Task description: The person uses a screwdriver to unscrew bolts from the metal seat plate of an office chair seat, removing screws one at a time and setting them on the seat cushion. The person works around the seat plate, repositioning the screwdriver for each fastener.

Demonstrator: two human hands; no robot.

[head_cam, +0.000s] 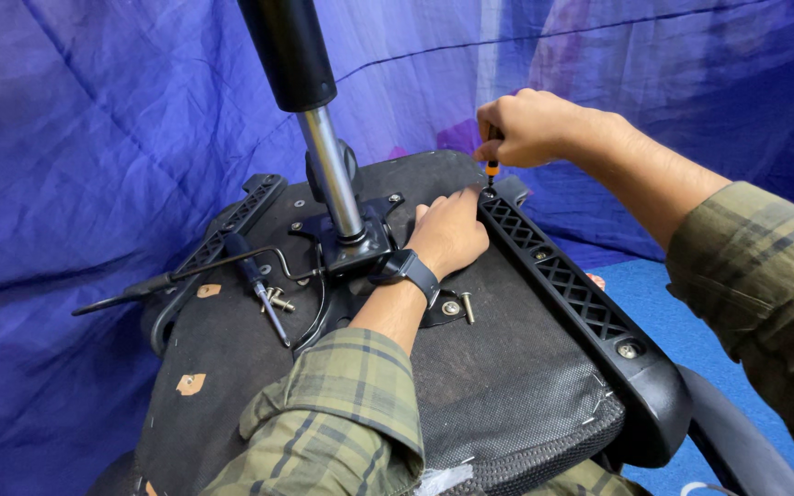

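I had my right hand [527, 129] fisted around the orange screwdriver [492, 169], held upright on the armrest bracket [581, 294]'s far-end screw, while my left hand [449, 231] lay spread flat on the upturned chair seat [498, 367] just beside it.

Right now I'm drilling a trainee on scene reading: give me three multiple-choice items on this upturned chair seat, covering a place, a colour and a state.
1. Where does the spare screwdriver lie?
A. on the seat, left of the post
B. on the floor
C. in the left hand

2. What colour is the backdrop sheet?
A. white
B. blue
C. red

3. What is the left hand doing?
A. gripping a tool
B. raised in the air
C. pressed flat on the seat

Answers: 1 A, it rests by loose screws left of the post; 2 B, blue cloth all round; 3 C, palm down, while the right hand holds the tool.
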